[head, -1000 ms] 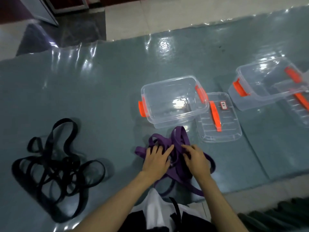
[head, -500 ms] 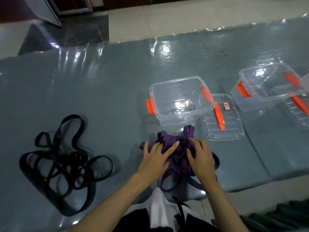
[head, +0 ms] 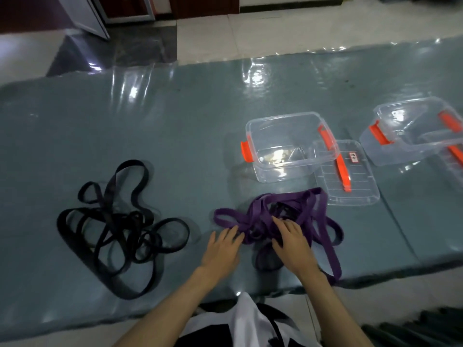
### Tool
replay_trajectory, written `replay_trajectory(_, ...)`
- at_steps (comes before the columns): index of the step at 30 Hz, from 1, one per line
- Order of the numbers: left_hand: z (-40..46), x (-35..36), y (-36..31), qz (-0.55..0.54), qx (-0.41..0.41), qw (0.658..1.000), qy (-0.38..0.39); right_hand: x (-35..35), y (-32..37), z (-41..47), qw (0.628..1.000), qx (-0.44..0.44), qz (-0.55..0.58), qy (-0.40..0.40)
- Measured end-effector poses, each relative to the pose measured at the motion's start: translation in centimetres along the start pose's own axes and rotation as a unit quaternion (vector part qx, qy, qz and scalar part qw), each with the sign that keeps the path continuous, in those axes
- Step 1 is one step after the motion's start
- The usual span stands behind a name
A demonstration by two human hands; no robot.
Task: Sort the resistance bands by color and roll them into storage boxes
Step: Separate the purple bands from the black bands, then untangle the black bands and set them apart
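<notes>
Purple bands [head: 288, 211], tangled heap on grey-green mat [head: 175, 136], spreading ahead of and to right of both sets of fingers. Right hand [head: 293, 242] flat on heap, fingers loosely spread, gripping nothing; left hand [head: 223, 246] likewise open, fingertips touching heap's left edge. No single long axis. Empty clear box [head: 288, 146] just beyond heap; right hand nearer. Black bands [head: 117, 221] well left, apart.

L hand [head: 221, 249] & R hand [head: 292, 244] both palm-down, fingers spread flat, forearms bare.
</notes>
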State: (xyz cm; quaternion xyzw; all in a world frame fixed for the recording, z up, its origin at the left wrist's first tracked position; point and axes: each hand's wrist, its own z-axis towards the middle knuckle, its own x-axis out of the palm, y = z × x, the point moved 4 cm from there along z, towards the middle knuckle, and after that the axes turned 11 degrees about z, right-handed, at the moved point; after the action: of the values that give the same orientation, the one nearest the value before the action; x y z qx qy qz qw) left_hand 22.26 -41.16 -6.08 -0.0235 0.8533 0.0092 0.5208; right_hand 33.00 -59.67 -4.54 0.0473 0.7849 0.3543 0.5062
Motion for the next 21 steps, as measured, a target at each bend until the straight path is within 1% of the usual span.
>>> replay_trajectory(2, -0.4, 0.4, 0.1, -0.010, -0.002, 1.000, -0.009, -0.8, 0.0, -0.2, 1.000, -0.013, 0.004, -0.022)
replay_trajectory(6, -1.4, 0.1, 0.4, -0.017, -0.014, 0.998, -0.054, -2.2, 0.7, -1.1, 0.997, -0.030, 0.023, -0.070)
replay_trajectory(9, -2.2, 0.0, 0.6, -0.014, -0.013, 0.998, -0.067, -2.6, 1.6, -2.1, 0.994, -0.042, 0.007, -0.102)
replay_trajectory(13, -3.5, -0.2, 1.6, -0.009, -0.035, 0.996, -0.085, -2.8, 3.0, -3.0, 0.990, -0.046, -0.012, -0.134)
replay_trajectory(17, -5.1, -0.3, 3.8, -0.019, -0.068, 0.991, -0.111, -2.2, 5.4, -3.0, 0.984, -0.096, -0.030, -0.145)
replay_trajectory(21, -6.9, -0.2, 7.4, -0.027, -0.099, 0.988, -0.114, -0.2, 9.2, -1.9, 0.983, -0.130, -0.039, -0.122)
